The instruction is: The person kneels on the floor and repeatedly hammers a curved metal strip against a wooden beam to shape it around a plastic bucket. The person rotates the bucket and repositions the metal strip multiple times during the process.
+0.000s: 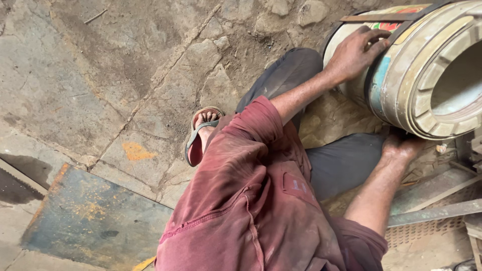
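Red shirt fabric is filling the near foreground, dusty and creased, with dark trousers being seen beyond it and a sandalled foot being rested on the cracked stone floor. A large drum-shaped metal cylinder is being held on its side at upper right, ahead of and to the right of the body; its long axis is lying roughly level and its open, ringed end is being turned toward the right edge of the view. The left hand is being laid over the top of the curved wall, fingers spread and curled across a dark band, gripping rather than clenched. The right hand is being pressed under the lower rim of the cylinder; its fingers are hidden beneath the rim, so whether they are closed on the edge cannot be told. Both hands are touching the drum; the right one is nearer the open end, the left further back along the body. A rusty blue metal sheet is lying flat at lower left, well apart. Perforated metal and flat bars are lying at lower right, just beside the right forearm.
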